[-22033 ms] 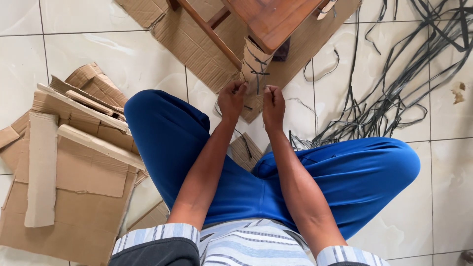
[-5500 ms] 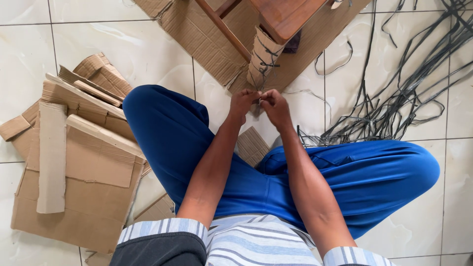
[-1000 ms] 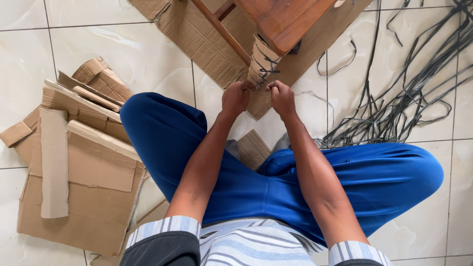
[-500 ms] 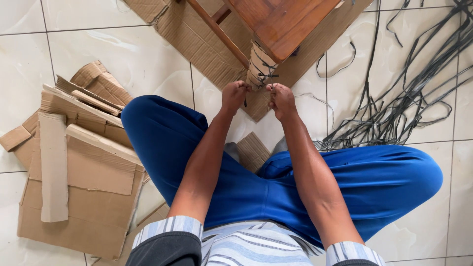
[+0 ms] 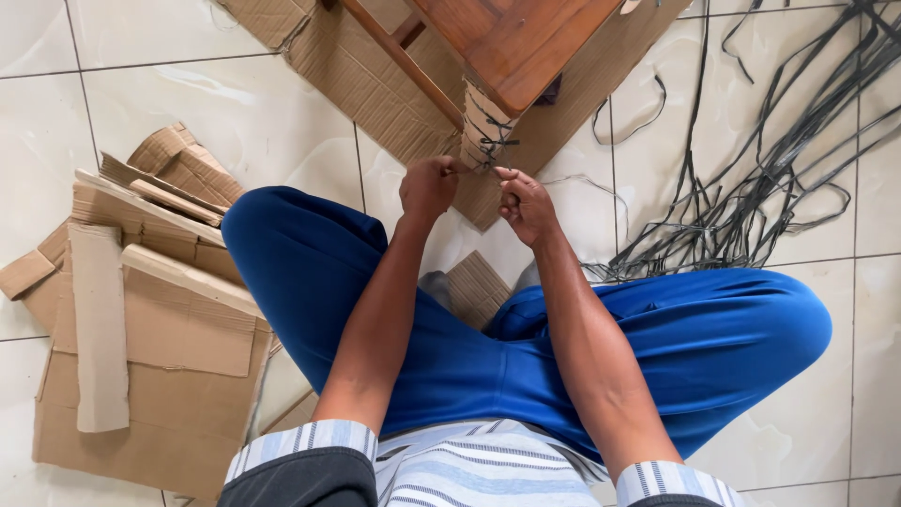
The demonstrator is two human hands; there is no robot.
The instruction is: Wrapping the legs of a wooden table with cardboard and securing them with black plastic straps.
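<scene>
Two hands up at a cardboard-wrapped table leg (image 5: 481, 131): left hand (image 5: 428, 188) fisted around a dark strap end (image 5: 457, 171), right hand (image 5: 526, 202) pinching the other end just beside it. Strap looped around the wrapped leg, under the wooden tabletop (image 5: 511, 42). Cardboard pile (image 5: 141, 300) to the left, loose straps (image 5: 751, 178) to the right on tile.

Tiled floor (image 5: 188, 103) under cardboard pieces (image 5: 150, 319), dark straps (image 5: 751, 188).

Flattened cardboard pieces (image 5: 141, 310) on pale floor tiles (image 5: 272, 113), loose tangle of dark straps (image 5: 779, 160) well apart.
</scene>
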